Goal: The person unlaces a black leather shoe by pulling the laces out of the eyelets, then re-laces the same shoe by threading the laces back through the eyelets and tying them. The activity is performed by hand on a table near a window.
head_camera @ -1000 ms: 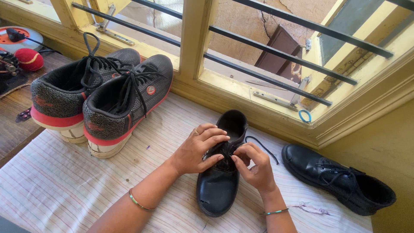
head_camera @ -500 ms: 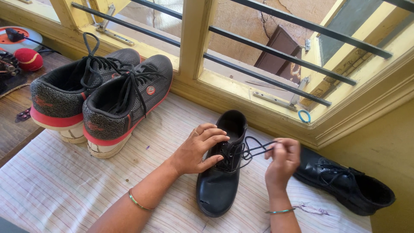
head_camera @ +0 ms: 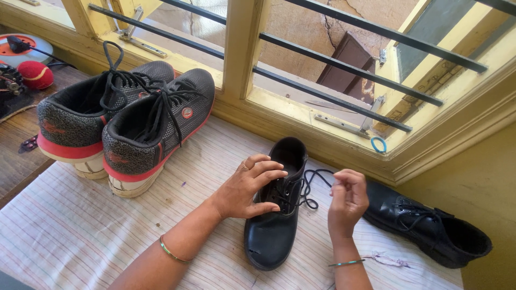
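A black leather lace-up shoe stands on the striped cloth, toe toward me. My left hand rests on its laced upper part, fingers spread over the tongue and holding it down. My right hand is to the right of the shoe, fingers pinched on the loose black lace, which loops from the eyelets to the fingertips. The second black shoe lies on its side further right, partly behind my right hand.
A pair of grey sneakers with red soles and black laces stands at the back left. A yellow barred window frame runs along the far edge. A red ball and a round orange object lie far left on a wooden surface.
My right hand left the shoe's eyelets, pulled the lace out to the right, then eased slightly back with the lace slack. My left hand stayed on the shoe.
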